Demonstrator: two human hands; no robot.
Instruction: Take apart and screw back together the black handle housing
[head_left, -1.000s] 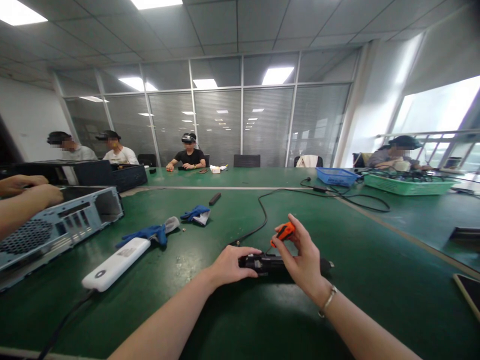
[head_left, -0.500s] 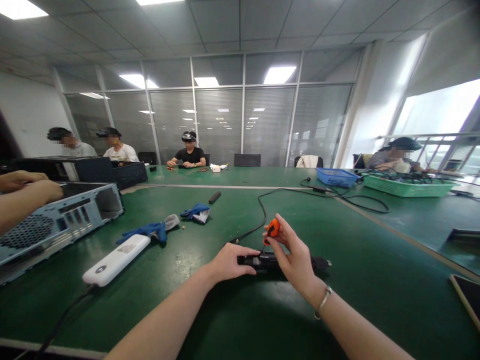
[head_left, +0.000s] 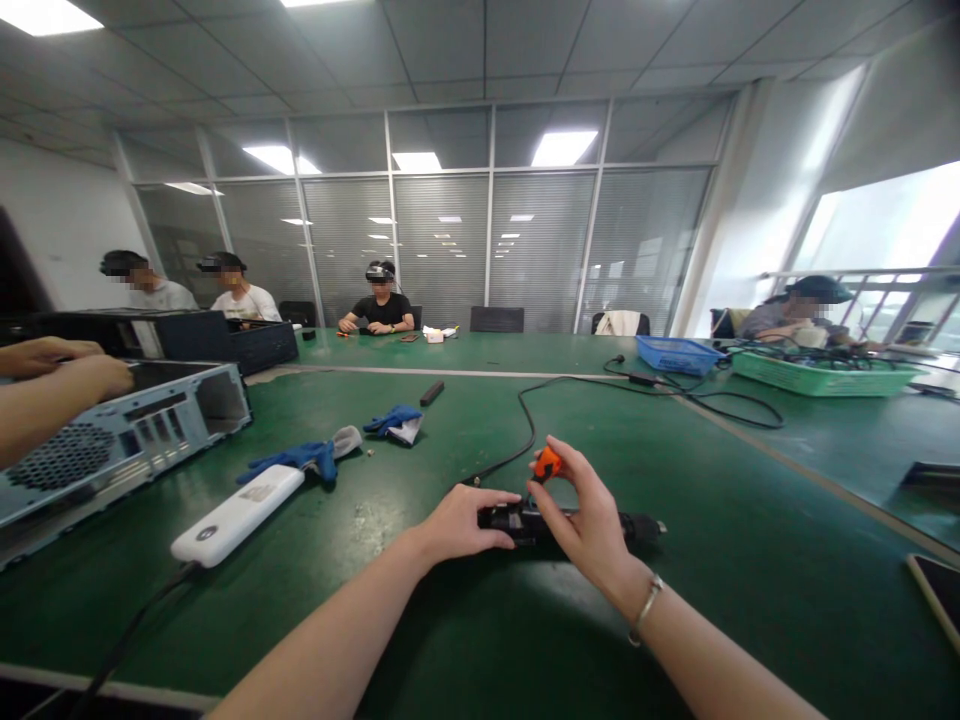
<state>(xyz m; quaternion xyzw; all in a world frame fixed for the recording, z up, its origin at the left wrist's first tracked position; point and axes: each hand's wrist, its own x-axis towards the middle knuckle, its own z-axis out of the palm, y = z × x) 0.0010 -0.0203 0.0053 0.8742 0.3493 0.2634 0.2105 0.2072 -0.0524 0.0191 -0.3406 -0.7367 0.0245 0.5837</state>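
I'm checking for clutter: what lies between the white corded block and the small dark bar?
In the head view, one blue-and-grey glove lies by the white block, another glove nearer the dark bar.

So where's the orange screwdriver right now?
In the head view, the orange screwdriver is in the right hand, over the black device that the left hand holds.

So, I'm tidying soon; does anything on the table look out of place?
One blue glove lies rumpled by the white block, another glove is bunched up farther off: they look tossed down, not paired. I see no clear spill or damage.
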